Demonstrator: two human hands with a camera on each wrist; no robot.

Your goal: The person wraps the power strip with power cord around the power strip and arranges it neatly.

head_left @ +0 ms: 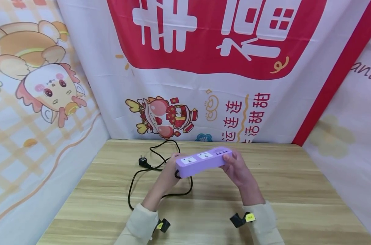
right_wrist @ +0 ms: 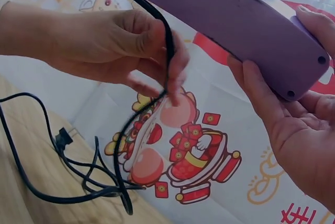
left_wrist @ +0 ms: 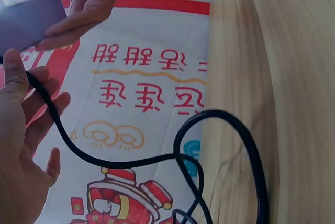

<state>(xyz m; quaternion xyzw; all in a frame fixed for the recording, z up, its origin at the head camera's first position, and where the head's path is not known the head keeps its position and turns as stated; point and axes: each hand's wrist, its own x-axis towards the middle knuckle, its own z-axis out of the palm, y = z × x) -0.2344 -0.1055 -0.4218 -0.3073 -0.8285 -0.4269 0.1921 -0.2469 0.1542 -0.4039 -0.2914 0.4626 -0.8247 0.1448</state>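
A purple power strip [head_left: 200, 165] with white sockets and small ports is held up above the table, tilted. My right hand [head_left: 237, 169] grips its right end, thumb on the front edge and fingers beneath, as the right wrist view also shows. At the strip's other end, my left hand [right_wrist: 131, 43] is beside the black power cord [right_wrist: 168, 43]. The cord runs across its loosely spread fingers, which look blurred in the right wrist view. In the head view the strip partly hides this hand. The cord's black plug [head_left: 144, 162] rests on the table.
Loops of the cord [head_left: 130, 190] lie across the left of the wooden table [head_left: 295, 190]. Printed cloth [head_left: 179, 85] with red lettering and cartoon figures hangs behind it and along both sides.
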